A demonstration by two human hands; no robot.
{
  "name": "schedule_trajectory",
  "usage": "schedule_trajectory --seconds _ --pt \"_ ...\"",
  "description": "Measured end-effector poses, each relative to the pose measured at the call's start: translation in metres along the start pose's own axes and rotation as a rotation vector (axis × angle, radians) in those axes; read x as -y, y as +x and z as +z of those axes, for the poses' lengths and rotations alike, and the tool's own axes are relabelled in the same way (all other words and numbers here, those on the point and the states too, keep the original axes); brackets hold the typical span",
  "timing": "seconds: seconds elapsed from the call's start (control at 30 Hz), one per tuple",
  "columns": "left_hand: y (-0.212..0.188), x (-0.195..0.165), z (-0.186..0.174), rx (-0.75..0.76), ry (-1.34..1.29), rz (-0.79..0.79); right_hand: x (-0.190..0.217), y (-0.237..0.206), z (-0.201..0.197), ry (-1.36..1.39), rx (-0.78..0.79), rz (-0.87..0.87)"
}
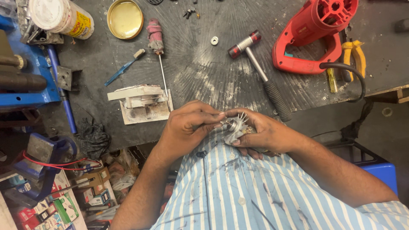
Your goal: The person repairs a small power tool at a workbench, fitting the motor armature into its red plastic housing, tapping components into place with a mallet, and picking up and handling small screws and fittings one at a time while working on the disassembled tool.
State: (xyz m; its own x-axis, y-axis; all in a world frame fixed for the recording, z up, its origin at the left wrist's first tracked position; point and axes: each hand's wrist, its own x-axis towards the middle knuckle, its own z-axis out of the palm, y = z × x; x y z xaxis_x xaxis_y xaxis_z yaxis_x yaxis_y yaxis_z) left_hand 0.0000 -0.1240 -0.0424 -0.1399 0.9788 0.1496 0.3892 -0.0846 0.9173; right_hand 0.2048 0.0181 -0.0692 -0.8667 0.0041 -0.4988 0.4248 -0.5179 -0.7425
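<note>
A small metal motor part with a finned fan wheel (235,126) sits between both hands, just above my striped shirt at the near edge of the dark workbench (204,72). My right hand (264,134) cups the part from the right and below. My left hand (189,125) pinches its shaft end with thumb and fingertips from the left. The rest of the part is hidden inside my right palm.
On the bench lie a small hammer (260,70), a red power tool (315,34) with its black cord, yellow-handled pliers (355,55), a round tin lid (125,18), a white canister (61,16), a toothbrush (124,67) and a metal block (140,103). A blue vise (30,81) stands left.
</note>
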Motion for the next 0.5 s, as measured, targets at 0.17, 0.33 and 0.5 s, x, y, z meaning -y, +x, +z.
schedule_trajectory --seconds 0.17,0.33,0.5 --pt "-0.007 0.005 0.009 -0.021 -0.123 -0.073 -0.002 0.0 -0.001 0.046 0.028 -0.006" --pt "-0.021 0.014 0.03 -0.142 -0.142 -0.09 -0.008 -0.001 -0.002 0.053 0.055 -0.032" --pt "-0.024 0.014 0.038 -0.158 -0.072 -0.039 -0.012 -0.003 -0.002 0.031 0.04 -0.013"
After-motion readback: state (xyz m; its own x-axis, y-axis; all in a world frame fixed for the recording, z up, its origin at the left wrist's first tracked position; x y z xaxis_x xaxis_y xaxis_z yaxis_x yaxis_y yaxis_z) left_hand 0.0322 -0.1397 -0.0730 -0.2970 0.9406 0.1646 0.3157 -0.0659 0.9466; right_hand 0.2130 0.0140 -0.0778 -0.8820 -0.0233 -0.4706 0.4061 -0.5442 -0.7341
